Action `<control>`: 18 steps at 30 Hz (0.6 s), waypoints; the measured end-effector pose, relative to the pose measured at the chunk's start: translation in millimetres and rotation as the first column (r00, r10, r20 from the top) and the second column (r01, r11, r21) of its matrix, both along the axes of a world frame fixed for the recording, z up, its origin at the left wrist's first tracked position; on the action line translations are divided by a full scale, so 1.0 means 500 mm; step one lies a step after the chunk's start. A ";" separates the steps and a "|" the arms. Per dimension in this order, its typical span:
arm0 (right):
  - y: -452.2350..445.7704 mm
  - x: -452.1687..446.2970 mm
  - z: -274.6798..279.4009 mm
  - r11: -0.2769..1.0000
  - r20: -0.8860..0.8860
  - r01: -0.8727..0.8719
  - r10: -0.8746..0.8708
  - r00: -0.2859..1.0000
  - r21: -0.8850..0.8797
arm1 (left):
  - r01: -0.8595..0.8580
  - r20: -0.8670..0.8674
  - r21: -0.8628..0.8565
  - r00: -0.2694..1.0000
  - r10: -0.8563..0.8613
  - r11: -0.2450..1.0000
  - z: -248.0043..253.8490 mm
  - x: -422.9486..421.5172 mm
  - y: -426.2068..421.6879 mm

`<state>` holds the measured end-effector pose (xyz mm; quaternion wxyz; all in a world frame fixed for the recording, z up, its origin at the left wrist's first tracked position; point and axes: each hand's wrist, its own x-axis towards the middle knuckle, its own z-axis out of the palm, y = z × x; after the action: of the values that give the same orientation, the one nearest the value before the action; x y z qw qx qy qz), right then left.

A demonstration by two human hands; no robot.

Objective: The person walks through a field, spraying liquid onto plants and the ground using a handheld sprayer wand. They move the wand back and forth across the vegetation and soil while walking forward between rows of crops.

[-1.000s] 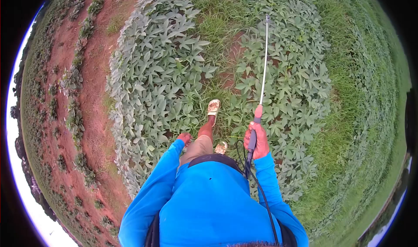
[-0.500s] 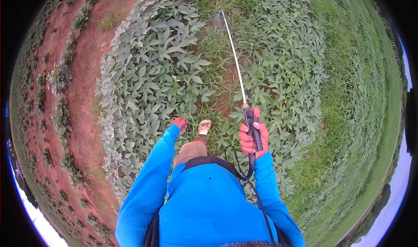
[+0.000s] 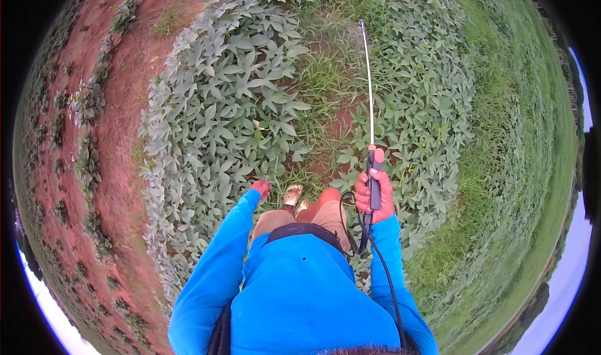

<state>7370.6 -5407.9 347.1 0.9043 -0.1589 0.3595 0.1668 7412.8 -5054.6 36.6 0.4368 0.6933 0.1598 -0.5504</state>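
My right hand (image 3: 375, 195) is wrapped round the dark handle of a sprayer wand (image 3: 370, 92), whose thin pale tube points forward over the edge of the leafy plants. A faint mist shows around the nozzle (image 3: 362, 25). From the handle a black hose (image 3: 389, 273) loops back past my waist. My left hand (image 3: 261, 188) hangs beside my left thigh near the leaves, its fingers curled; whether anything is in them is too small to make out.
Broad-leaved plants (image 3: 225, 98) grow in a thick row on the left, and another row (image 3: 426, 105) on the right. Between them runs a grassy strip (image 3: 319, 73) with bare soil. Red soil (image 3: 125, 123) lies farther left; my shoe (image 3: 292, 194) is on the ground.
The wand tip swung left from the right row to the grassy strip, then partway back right. My legs have stepped, with the right knee now forward. My left hand stays by my side.
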 end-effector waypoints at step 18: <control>-0.171 0.315 -0.089 0.981 0.031 -0.146 0.143 0.989 0.131 | -0.009 -0.020 0.062 1.000 0.011 0.998 0.018 0.278 -0.166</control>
<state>7528.2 -5493.6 302.7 0.9021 -0.1256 0.3255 0.2540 7551.9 -5137.7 45.6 0.4162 0.7000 0.1847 -0.5501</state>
